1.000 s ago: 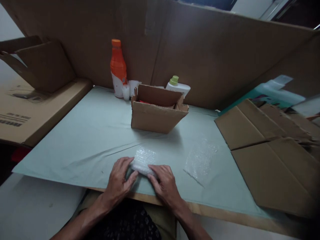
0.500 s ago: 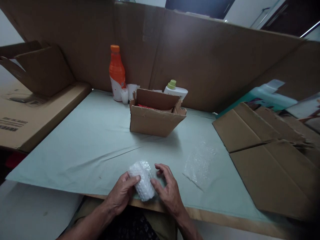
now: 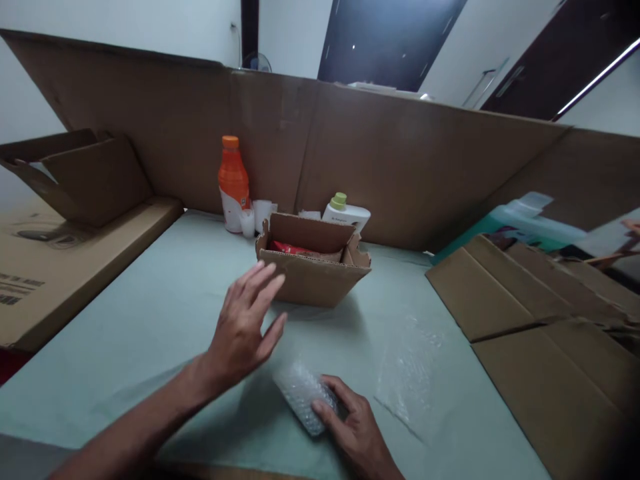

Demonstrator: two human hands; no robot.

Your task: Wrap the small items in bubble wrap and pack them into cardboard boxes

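Tabletop [image 3: 150, 333]: bubble-wrapped bundle [image 3: 303, 393] under right hand [image 3: 353, 427] grip.

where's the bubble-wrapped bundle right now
In the head view, the bubble-wrapped bundle lies low and centre on the green table cover, under the right hand, in front of the open cardboard box.

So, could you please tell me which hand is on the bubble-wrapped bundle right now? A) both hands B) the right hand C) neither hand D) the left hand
B: the right hand grips the bubble-wrapped bundle on the table, while the left hand is raised, open, toward the small cardboard box.
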